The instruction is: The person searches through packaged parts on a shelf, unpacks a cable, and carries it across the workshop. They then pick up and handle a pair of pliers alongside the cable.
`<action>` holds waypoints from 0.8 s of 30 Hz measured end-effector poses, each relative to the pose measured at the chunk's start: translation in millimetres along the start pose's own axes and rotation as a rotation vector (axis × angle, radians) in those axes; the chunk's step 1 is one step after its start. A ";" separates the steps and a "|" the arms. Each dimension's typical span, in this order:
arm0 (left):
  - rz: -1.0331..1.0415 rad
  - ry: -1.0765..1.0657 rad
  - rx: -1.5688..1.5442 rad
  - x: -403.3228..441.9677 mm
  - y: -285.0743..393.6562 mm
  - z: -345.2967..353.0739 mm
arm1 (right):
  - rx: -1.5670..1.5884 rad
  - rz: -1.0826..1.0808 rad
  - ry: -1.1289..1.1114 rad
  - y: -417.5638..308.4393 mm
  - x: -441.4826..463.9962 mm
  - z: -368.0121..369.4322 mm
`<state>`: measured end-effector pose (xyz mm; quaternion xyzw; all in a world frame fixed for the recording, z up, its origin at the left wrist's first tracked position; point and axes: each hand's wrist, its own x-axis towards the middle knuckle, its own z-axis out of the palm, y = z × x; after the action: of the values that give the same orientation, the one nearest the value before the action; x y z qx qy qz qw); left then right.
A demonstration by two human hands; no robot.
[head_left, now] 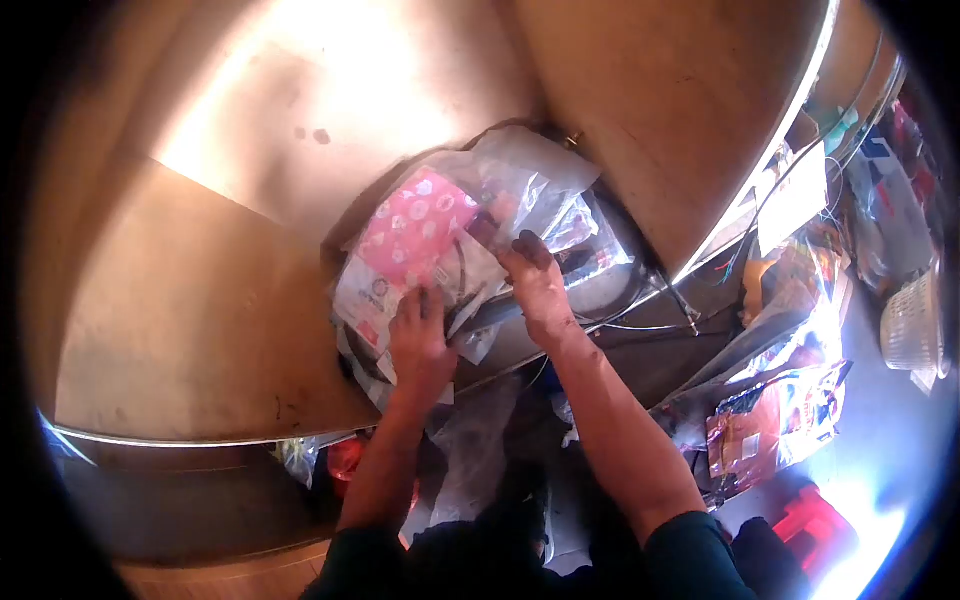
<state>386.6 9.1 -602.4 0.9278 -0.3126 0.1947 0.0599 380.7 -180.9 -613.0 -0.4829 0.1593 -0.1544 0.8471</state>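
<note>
Pink packet (415, 228), pale round prints, atop white printed wrapping (362, 303), near front edge of brown, smudged worktop (180, 330). Left hand (420, 335) at wrapping, right hand (535, 275) over clear plastic (535, 160); cannot tell either grip. Bright glare behind; white basket (910, 325) far right.

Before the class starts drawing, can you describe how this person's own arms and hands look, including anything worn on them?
The left sleeve and right sleeve are dark, greenish and short, ending near the elbows. Both forearms are uncovered. No watch or bracelet shows on either wrist. The left hand and right hand are ungloved.
</note>
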 end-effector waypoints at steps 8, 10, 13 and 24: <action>-0.506 0.081 -0.645 56.9 -90.8 -51.5 | -0.203 0.148 -0.073 26.0 27.5 -10.8; -0.472 0.154 -0.825 65.1 -108.7 -61.3 | -0.209 0.265 -0.041 19.3 32.5 1.5; -0.577 -0.063 -0.557 58.8 -75.0 -86.1 | -0.174 0.400 -0.010 3.3 40.5 23.0; -0.444 0.175 -0.139 31.3 -76.1 -8.7 | -0.116 -0.072 -0.399 7.1 8.8 129.4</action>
<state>452.5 54.4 -581.1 0.9470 -0.1073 0.2343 0.1918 443.6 -81.6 -557.8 -0.5573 -0.0202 -0.0763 0.8265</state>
